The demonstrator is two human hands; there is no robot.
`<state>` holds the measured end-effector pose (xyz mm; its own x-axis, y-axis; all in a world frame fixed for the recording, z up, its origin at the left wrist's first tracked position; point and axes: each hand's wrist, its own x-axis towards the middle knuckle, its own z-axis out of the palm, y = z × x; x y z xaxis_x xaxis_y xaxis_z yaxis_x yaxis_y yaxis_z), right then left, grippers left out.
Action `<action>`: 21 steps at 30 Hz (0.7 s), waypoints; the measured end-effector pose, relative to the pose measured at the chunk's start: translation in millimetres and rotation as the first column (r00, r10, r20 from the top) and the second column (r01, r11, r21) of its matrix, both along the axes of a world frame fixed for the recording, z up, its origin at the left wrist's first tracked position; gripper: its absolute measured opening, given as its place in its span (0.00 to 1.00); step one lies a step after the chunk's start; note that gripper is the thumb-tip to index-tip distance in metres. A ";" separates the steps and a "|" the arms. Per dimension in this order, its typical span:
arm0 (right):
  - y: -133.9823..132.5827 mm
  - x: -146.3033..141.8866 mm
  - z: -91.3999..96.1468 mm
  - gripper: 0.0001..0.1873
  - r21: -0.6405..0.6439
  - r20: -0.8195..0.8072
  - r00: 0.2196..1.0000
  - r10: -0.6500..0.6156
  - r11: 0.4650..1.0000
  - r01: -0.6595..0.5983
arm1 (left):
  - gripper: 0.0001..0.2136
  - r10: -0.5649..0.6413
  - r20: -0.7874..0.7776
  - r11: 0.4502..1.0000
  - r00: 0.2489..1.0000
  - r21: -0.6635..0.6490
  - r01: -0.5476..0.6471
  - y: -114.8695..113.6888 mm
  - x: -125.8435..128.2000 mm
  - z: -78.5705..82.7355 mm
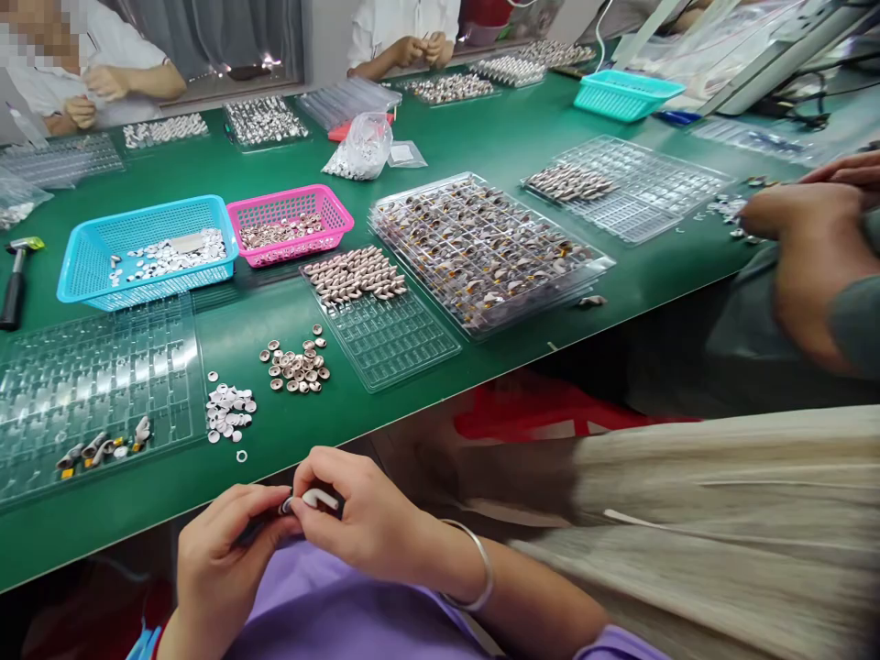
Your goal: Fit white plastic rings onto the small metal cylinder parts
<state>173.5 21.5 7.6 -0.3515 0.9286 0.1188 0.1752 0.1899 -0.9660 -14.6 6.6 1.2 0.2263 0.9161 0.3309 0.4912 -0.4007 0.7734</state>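
Near the table's front edge, above my lap, my right hand (364, 518) pinches a white earbud (320, 499) with its stem pointing right. My left hand (224, 550) is closed at the other end of the earbud, thumb and forefinger on a small dark-and-white part there; its details are mostly hidden by the fingers. On the table just beyond lie a loose pile of small white caps (228, 410) and a pile of brownish-beige cup-shaped pieces (301, 368). Left of them, a clear plastic tray (103, 367) carries several earbud pieces (100, 447) with yellow tabs.
A blue basket (79, 247) and a pink basket (336, 215) hold small parts. Behind the piles are a partly filled tray (395, 344) and stacked full trays (481, 247). A hammer (17, 275) lies far left. A co-worker's arm (811, 247) reaches in at right; others sit opposite.
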 end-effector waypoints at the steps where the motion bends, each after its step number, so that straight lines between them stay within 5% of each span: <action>1: -0.2 0.5 -0.3 0.03 0.017 0.010 1.000 -0.001 1.000 0.001 | 0.06 0.001 0.000 1.000 1.000 -0.005 -0.001 -0.2 -0.3 -1.4; 12: 2.0 0.9 -2.2 0.03 0.014 0.007 0.999 0.046 0.999 -0.046 | 0.06 -0.022 -0.020 1.000 1.000 -0.022 0.022 -1.2 -1.8 -1.6; 17: 4.3 -0.6 2.2 0.02 -0.154 -0.086 0.995 0.041 0.987 -0.054 | 0.05 -0.015 -0.049 0.984 0.999 0.174 0.024 0.5 -1.9 2.2; 21: 4.9 -2.2 0.5 0.06 -0.342 -0.232 0.969 0.080 0.926 -0.158 | 0.04 -0.008 -0.105 0.960 0.994 0.278 0.037 -1.4 -2.0 5.0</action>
<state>171.3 26.4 8.0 -0.4651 0.8760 -0.1277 -0.0412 -0.1655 -0.9853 -16.6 5.2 6.2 0.2917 0.7849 0.5466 0.5502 -0.6052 0.5754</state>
